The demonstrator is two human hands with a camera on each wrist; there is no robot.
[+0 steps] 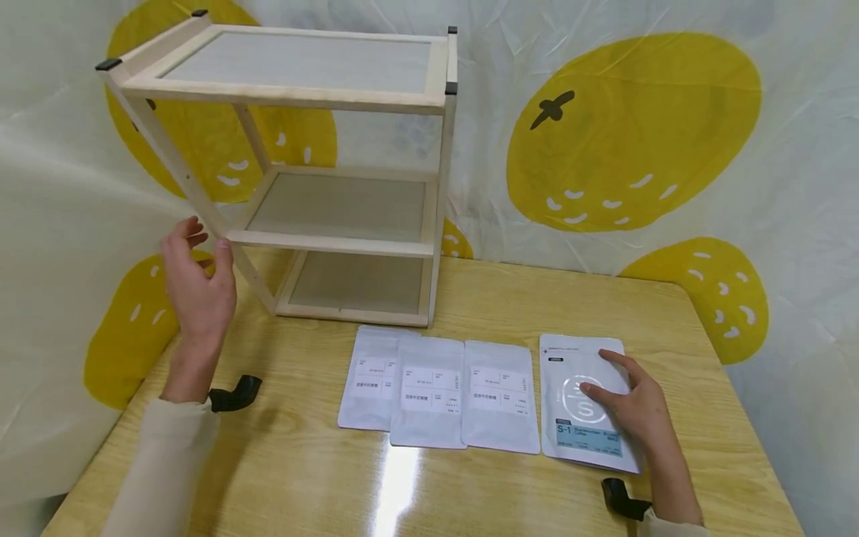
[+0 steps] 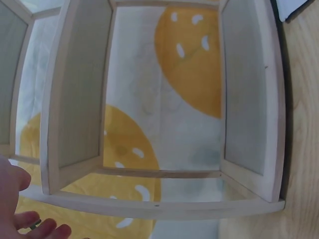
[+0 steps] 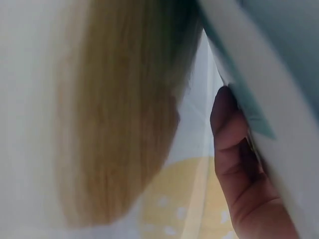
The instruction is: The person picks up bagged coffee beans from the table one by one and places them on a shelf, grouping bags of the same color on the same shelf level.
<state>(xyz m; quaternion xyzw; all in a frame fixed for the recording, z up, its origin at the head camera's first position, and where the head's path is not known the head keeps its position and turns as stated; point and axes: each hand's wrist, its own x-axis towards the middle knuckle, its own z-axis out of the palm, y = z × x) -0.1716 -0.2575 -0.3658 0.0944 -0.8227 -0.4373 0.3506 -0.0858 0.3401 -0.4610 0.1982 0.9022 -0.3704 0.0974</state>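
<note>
At the right, my right hand (image 1: 637, 406) holds a white coffee pouch (image 1: 560, 380) by its right side. Its thumb lies across the front, and the index finger reaches over the upper part. The right wrist view has the pouch (image 3: 294, 164) close up with a thumb against it; the other fingers are hidden. My left hand (image 1: 201, 287) is raised beside the front left post of a wooden shelf rack (image 1: 329, 239), fingers loosely bent and holding nothing. In the left wrist view, that hand (image 2: 20, 209) is at the lower left, near the rack's post (image 2: 149, 208).
Three plain white pouches with printed labels lie in a row: a left pouch (image 1: 365, 403), partly overlapped by a middle pouch (image 1: 426, 429), then a right pouch (image 1: 499, 429). They lie in front of the rack on the wooden table (image 1: 302, 477). A lemon-printed curtain (image 1: 483, 149) hangs behind.
</note>
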